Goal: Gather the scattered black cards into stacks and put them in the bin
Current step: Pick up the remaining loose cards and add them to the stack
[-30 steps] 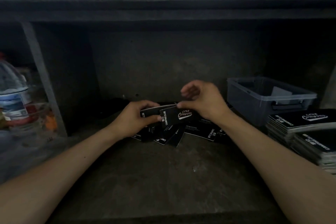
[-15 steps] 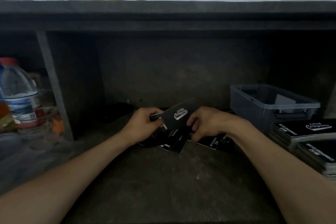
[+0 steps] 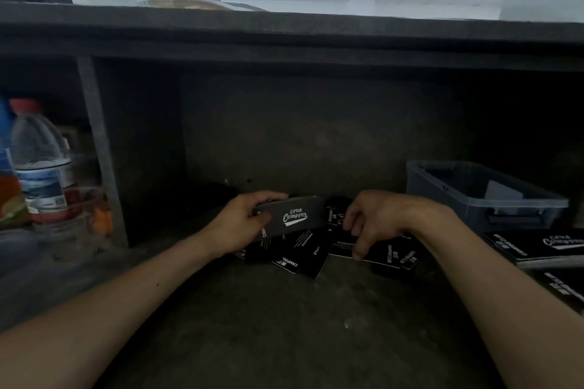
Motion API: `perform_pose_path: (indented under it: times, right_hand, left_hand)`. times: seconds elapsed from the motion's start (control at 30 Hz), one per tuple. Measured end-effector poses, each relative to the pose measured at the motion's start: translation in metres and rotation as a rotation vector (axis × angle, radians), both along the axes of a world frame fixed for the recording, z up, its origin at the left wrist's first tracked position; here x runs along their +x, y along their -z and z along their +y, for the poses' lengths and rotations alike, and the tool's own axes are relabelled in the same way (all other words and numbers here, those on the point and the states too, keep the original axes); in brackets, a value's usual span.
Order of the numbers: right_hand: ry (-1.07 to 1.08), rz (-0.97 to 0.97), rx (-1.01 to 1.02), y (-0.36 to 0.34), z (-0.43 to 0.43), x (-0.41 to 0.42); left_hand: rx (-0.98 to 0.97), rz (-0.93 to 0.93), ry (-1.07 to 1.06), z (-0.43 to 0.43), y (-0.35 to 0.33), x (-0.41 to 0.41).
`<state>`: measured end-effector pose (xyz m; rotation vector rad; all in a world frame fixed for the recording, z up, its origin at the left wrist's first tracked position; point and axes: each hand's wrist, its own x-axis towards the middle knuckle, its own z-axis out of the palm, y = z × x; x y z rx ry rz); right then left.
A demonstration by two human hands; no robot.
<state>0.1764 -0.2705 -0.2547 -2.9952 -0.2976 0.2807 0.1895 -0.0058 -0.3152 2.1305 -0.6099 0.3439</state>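
On a dim shelf, the left hand grips a small stack of black cards above the scattered cards. The right hand curls onto them, seemingly pinching one. The grey bin sits apart, right.

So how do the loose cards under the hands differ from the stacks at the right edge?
The loose cards lie overlapped at mixed angles; the stacks are squared piles, many cards deep. The loose cards are being handled, the left hand gripping a few and the right hand pinching one; the stacks lie untouched. Both are black with white print, and neither is in the bin.
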Motion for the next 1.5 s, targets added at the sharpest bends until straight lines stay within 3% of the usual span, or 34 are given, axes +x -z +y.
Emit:
perform_pose_path:
  times: [0.2,0.37,0.47,0.63,0.73,0.8,0.9,0.97,1.03,1.23,1.3,1.4,1.5]
  right_hand:
    - [0.115,-0.085,-0.010,-0.004,-0.008,-0.006]
    - [0.289,-0.166,0.593,-0.013,-0.020,-0.009]
    - [0.302,-0.241,0.790,-0.001,-0.001,-0.009]
    - [0.219,0.101,1.196,0.024,0.042,-0.011]
    - [0.207,0.207,1.325,0.022,0.039,-0.008]
    - [0.209,0.112,1.226,0.018,0.028,-0.004]
    - [0.140,-0.144,0.614,0.018,0.003,0.003]
    - [0.095,-0.059,0.292,0.018,-0.004,-0.001]
    - [0.092,0.003,0.238,0.020,-0.005,-0.001]
    - [0.103,-0.032,0.335,0.019,-0.002,0.002]
    - [0.156,-0.060,0.508,0.018,-0.005,0.002]
    - [0.218,-0.003,1.008,0.011,-0.008,-0.002]
    - [0.213,-0.242,1.331,0.004,-0.002,-0.003]
  left_hand:
    - [-0.111,0.028,-0.001,-0.001,-0.004,0.001]
    - [-0.052,0.023,0.014,0.000,-0.002,0.000]
    - [-0.064,0.053,0.078,-0.006,-0.002,-0.004]
    - [-0.132,0.154,0.181,-0.008,-0.004,-0.011]
    - [-0.056,0.091,0.141,-0.005,-0.003,-0.013]
    - [0.026,0.010,0.122,-0.005,0.000,-0.010]
    - [-0.030,0.019,0.087,-0.004,-0.001,-0.007]
    - [-0.085,0.048,0.039,-0.003,-0.002,-0.005]
    - [-0.095,0.054,-0.001,-0.001,-0.003,-0.003]
    - [-0.136,0.112,-0.007,-0.001,-0.002,0.000]
    - [-0.144,0.129,0.010,-0.002,-0.002,0.001]
    - [-0.164,0.153,0.009,-0.002,-0.002,0.003]
    - [-0.172,0.170,-0.002,-0.001,-0.001,0.004]
